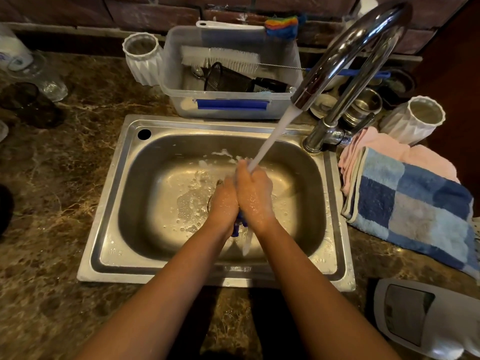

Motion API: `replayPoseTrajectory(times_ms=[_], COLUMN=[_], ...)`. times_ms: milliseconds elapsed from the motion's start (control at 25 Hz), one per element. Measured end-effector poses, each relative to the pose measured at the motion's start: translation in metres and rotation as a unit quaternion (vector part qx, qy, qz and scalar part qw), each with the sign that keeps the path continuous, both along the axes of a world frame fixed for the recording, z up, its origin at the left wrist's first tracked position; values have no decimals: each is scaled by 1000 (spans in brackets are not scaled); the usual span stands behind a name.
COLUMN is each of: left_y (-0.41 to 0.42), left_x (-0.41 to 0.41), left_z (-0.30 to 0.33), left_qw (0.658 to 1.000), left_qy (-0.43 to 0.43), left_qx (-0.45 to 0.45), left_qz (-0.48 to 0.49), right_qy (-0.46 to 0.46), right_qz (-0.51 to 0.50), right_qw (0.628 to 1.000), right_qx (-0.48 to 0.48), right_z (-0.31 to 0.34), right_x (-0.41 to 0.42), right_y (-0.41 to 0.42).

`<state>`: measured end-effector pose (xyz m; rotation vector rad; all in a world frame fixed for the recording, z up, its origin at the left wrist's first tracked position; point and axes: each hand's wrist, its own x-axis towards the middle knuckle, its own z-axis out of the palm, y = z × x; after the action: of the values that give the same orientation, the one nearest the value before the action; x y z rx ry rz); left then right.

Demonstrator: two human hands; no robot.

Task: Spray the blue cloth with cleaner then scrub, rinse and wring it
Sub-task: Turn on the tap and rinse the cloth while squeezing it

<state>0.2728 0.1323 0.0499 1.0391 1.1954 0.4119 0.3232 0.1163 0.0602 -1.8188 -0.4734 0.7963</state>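
Plainly the blue cloth (pixel 237 224) is bunched between the two hands over the middle of the sink (pixel 109 193), with only a dark blue scrap showing below the wrists; the left hand (pixel 224 201) and the right hand (pixel 253 193) press together side by side, fingers curled round the wad, directly under the stream of water (pixel 275 133) falling from the tap (pixel 345 53); a thin run of water drops from beneath the hands toward the near wall of the sink.

Soaked through, the cloth is likely soft, limp and heavier than when dry, and probably slippery with cleaner; I judge it best held as a compact wad with both palms, then taken by its two ends for wringing; it looks in no way fragile.

Foam and bubbles lie on the sink floor left of the hands and toward the back wall.

Behind the sink stands a clear plastic tub (pixel 171 81) holding a white bottle brush (pixel 220 57), a dark mesh strainer (pixel 226 79) and other dark items I cannot make out; left of the tub sits a white ribbed vase (pixel 142 61), whose contents I cannot tell; right of the sink a second white ribbed vase (pixel 415 120) stands behind a blue checked towel (pixel 410 203) and a pink towel (pixel 384 146); metal pots (pixel 363 105) cluster behind the tap.
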Motion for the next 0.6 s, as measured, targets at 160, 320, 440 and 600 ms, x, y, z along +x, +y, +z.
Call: replayPoseTrajectory(times_ms=[160, 320, 440, 600], left_y=[2, 8, 21, 9], left_x=[1, -6, -8, 8], left_z=[1, 3, 8, 16], left_qw=[985, 996, 920, 966], left_qy=[99, -47, -219, -179], left_qx=[132, -62, -304, -179], left_qz=[-53, 48, 114, 54], right_qy=[229, 337, -1, -204], right_qz=[-107, -172, 43, 37], right_qw=[964, 925, 996, 977], right_qx=[-78, 41, 74, 47], right_z=[1, 0, -8, -10], right_x=[18, 26, 8, -12], right_y=[13, 1, -22, -15])
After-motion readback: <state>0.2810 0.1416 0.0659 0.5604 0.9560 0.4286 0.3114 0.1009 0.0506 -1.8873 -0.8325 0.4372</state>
